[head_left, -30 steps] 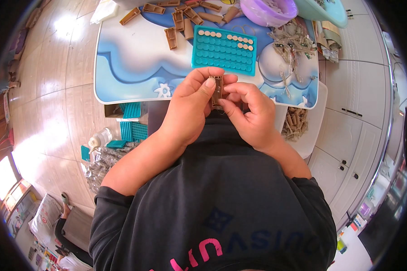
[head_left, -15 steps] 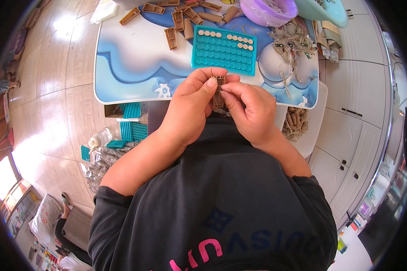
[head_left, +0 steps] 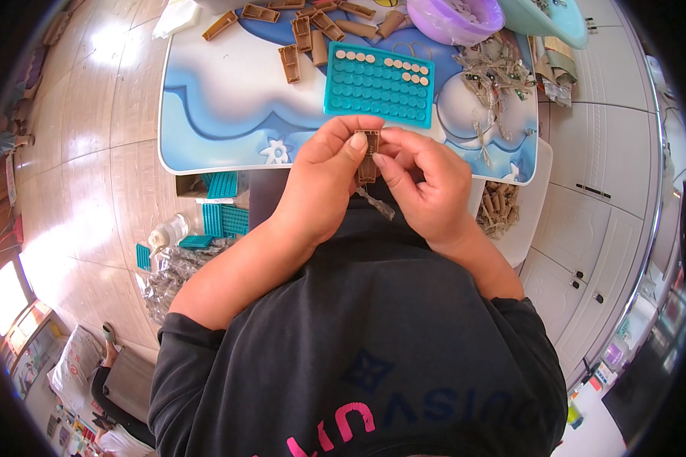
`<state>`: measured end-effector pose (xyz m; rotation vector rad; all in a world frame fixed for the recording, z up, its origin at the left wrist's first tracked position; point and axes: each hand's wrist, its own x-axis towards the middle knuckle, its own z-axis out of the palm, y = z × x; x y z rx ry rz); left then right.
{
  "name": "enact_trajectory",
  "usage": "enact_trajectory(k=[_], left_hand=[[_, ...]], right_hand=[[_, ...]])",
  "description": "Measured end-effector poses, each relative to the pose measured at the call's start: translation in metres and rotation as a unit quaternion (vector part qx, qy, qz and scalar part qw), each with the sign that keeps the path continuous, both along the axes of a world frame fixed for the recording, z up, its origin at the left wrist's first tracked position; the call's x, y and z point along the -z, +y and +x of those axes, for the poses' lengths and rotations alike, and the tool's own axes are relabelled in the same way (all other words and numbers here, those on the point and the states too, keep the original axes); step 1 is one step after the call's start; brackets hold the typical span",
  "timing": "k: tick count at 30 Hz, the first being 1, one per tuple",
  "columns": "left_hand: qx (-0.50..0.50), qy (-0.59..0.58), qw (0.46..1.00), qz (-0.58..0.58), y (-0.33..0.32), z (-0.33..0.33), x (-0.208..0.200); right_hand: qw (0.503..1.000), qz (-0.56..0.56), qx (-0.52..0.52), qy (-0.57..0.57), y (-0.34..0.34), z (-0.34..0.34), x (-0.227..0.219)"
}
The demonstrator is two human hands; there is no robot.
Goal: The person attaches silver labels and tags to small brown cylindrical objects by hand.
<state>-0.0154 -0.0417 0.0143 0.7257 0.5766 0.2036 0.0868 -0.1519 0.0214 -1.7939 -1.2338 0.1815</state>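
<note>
My left hand (head_left: 324, 171) grips a small brown plastic casing (head_left: 369, 169) just past the table's near edge, thumb over its open, ribbed face. My right hand (head_left: 430, 179) is at the casing's right side, its curled forefinger and thumb tip touching the casing; whether a small part lies between them is hidden. A thin bundle of clear-coated wire (head_left: 378, 204) hangs from the casing's lower end. Beyond my hands lies a teal tray (head_left: 377, 114) with round hollows, some of its upper ones filled with pale discs.
Several similar brown casings (head_left: 289, 64) lie at the far left. A purple bowl (head_left: 449, 23) and a pale green basin (head_left: 560, 23) stand far right, near tangled wires (head_left: 495, 72). More brown pieces (head_left: 499, 209) sit below right; teal trays (head_left: 225, 219) and bagged material (head_left: 171, 270) below left.
My right forefinger has shifted up along the casing, and the right hand has moved slightly right. The wire bundle now hangs out below the casing, more visible than before.
</note>
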Motion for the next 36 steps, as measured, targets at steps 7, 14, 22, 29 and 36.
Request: enact_trajectory(k=[7, 14, 22, 29, 36], left_hand=[[-0.056, -0.022, 0.998, -0.014, 0.000, 0.004, -0.001], [-0.055, -0.029, 0.998, -0.018, 0.000, 0.003, 0.002], [-0.056, -0.033, 0.998, -0.010, 0.000, 0.002, 0.000], [-0.059, -0.030, 0.998, -0.005, -0.001, 0.003, 0.001], [-0.056, -0.015, 0.998, -0.025, 0.000, 0.002, -0.001]], right_hand=[[0.999, -0.022, -0.009, 0.024, 0.000, -0.013, 0.006], [0.997, -0.007, -0.007, 0.076, -0.003, -0.014, 0.007], [0.993, -0.012, -0.021, 0.118, -0.003, -0.015, 0.009], [0.996, -0.027, -0.059, 0.064, 0.000, -0.012, 0.005], [0.995, -0.050, -0.083, -0.011, 0.003, -0.005, 0.003]])
